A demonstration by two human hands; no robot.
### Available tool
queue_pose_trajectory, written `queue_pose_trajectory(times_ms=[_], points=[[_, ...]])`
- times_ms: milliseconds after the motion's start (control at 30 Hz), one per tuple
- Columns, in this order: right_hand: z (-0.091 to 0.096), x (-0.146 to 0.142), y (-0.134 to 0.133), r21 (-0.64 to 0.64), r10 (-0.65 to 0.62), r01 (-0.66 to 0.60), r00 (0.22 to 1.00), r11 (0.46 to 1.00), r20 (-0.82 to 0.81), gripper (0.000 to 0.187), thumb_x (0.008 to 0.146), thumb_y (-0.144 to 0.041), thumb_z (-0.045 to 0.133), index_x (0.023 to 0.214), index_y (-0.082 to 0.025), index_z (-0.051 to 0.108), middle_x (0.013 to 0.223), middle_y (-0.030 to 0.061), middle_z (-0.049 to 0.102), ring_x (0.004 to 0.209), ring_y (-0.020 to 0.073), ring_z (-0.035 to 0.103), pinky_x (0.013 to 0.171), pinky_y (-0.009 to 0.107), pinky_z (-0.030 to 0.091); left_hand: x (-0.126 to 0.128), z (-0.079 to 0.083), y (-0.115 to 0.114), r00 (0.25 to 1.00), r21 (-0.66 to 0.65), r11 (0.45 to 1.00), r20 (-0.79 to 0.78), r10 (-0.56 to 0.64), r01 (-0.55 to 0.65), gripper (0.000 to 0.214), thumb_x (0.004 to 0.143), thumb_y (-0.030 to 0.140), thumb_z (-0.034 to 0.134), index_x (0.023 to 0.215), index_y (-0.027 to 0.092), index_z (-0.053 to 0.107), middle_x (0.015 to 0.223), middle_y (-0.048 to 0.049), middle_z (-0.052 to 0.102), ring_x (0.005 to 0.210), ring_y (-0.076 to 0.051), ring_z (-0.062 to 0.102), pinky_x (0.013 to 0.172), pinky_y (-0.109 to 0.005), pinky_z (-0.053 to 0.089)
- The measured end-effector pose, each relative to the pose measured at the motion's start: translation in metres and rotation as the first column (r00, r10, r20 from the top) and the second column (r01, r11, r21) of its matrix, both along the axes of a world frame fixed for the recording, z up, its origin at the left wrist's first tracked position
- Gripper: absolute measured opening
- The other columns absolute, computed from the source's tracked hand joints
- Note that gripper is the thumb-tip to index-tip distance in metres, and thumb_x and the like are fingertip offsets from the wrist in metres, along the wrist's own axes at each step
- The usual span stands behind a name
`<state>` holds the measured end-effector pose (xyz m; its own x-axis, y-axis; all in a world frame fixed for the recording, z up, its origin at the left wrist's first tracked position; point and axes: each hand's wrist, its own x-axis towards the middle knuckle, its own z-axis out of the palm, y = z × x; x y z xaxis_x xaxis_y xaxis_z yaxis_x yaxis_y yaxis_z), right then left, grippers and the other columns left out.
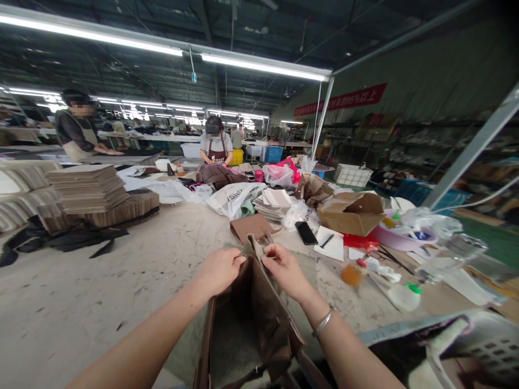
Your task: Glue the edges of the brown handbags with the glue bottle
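A brown bag [259, 319], a black phone [306, 233], a red banner [344, 100], blue crates [273, 154].

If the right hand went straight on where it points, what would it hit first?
Probably the brown bag flap that the right hand pinches; behind it lies a flat brown piece. Depth unclear.

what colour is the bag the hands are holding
Brown bag, clearest in the head view.

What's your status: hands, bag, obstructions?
Both pinching bag top edge: left hand, right hand. Bag at near table edge. Beyond, apart from hands: phone, box.
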<state>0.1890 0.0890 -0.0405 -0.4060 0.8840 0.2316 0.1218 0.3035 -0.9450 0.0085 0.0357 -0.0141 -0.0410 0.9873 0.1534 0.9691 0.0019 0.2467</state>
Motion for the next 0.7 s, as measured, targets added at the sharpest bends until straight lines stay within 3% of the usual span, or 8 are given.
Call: queue_pose_trajectory(times_ms=[67, 167, 333, 400, 500, 600, 700], points=[[0.009, -0.004, -0.004, 0.162, -0.004, -0.017, 0.992, 0.987, 0.126, 0.017, 0.078, -0.028, 0.054, 0.090, -0.020, 0.062, 0.075, -0.0015, 0.062, 0.064, 0.0127, 0.054, 0.063, 0.024, 0.042, 0.001, 0.001, 0.000, 1.000, -0.014, 1.000, -0.004, 0.010, -0.010, 0.031, 0.089, 0.033, 0.037, 0.078, 0.020, 0.063, 0.086, -0.0104, 0.072, 0.080, -0.026, 0.066, 0.063, -0.033, 0.039], [0.022, -0.010, -0.007, 0.366, -0.084, -0.050, 0.937, 0.929, 0.340, 0.016, 0.077, -0.021, 0.050, 0.073, -0.020, 0.065, 0.068, -0.0002, 0.064, 0.064, 0.0135, 0.055, 0.064, 0.024, 0.039, 0.002, 0.002, 0.001, 1.000, -0.024, 1.000, -0.003, 0.017, -0.017, 0.030, 0.088, 0.032, 0.038, 0.078, 0.020, 0.064, 0.087, -0.0106, 0.072, 0.081, -0.026, 0.066, 0.063, -0.033, 0.039], [0.037, -0.022, -0.007, 0.536, -0.301, -0.064, 0.768, 0.842, 0.565, 0.014, 0.069, -0.018, 0.052, 0.061, -0.019, 0.062, 0.063, 0.0043, 0.065, 0.059, 0.0165, 0.054, 0.058, 0.026, 0.035, 0.001, 0.001, 0.001, 1.000, -0.005, 1.000, -0.006, -0.008, 0.008, 0.030, 0.088, 0.031, 0.039, 0.077, 0.020, 0.064, 0.086, -0.0104, 0.072, 0.081, -0.027, 0.066, 0.062, -0.033, 0.039], [0.038, -0.024, -0.006, 0.561, -0.318, -0.080, 0.754, 0.824, 0.575, 0.014, 0.069, -0.018, 0.051, 0.061, -0.018, 0.062, 0.064, 0.0064, 0.066, 0.062, 0.0177, 0.055, 0.060, 0.027, 0.036, 0.001, 0.001, 0.000, 1.000, -0.003, 1.000, 0.000, -0.008, 0.008, 0.030, 0.088, 0.030, 0.038, 0.077, 0.020, 0.064, 0.086, -0.0099, 0.072, 0.080, -0.026, 0.066, 0.061, -0.032, 0.038], [0.029, -0.018, -0.003, 0.439, -0.180, -0.053, 0.863, 0.897, 0.472, 0.014, 0.070, -0.017, 0.050, 0.061, -0.018, 0.061, 0.062, 0.0022, 0.063, 0.061, 0.0151, 0.054, 0.060, 0.025, 0.037, 0.001, 0.001, -0.001, 1.000, -0.010, 1.000, 0.006, -0.011, 0.011, 0.029, 0.089, 0.031, 0.039, 0.078, 0.021, 0.064, 0.084, -0.0088, 0.072, 0.079, -0.025, 0.066, 0.061, -0.031, 0.038], [0.006, 0.000, 0.000, 0.106, -0.009, -0.011, 0.982, 0.994, 0.188, 0.014, 0.072, -0.023, 0.051, 0.062, -0.018, 0.059, 0.058, -0.0027, 0.059, 0.059, 0.0130, 0.053, 0.058, 0.023, 0.039, 0.003, 0.001, -0.002, 1.000, -0.014, 1.000, 0.005, -0.023, 0.023, 0.029, 0.089, 0.033, 0.039, 0.079, 0.021, 0.064, 0.084, -0.0078, 0.072, 0.079, -0.024, 0.065, 0.062, -0.031, 0.037], [-0.020, 0.021, 0.001, -0.245, -0.027, 0.002, 0.995, 0.970, -0.097, 0.016, 0.073, -0.033, 0.055, 0.068, -0.017, 0.059, 0.057, -0.0030, 0.059, 0.054, 0.0131, 0.053, 0.055, 0.024, 0.042, 0.004, 0.000, -0.001, 1.000, -0.015, 1.000, 0.011, -0.013, 0.013, 0.030, 0.090, 0.032, 0.038, 0.077, 0.021, 0.062, 0.083, -0.0074, 0.071, 0.077, -0.023, 0.064, 0.061, -0.030, 0.037]])
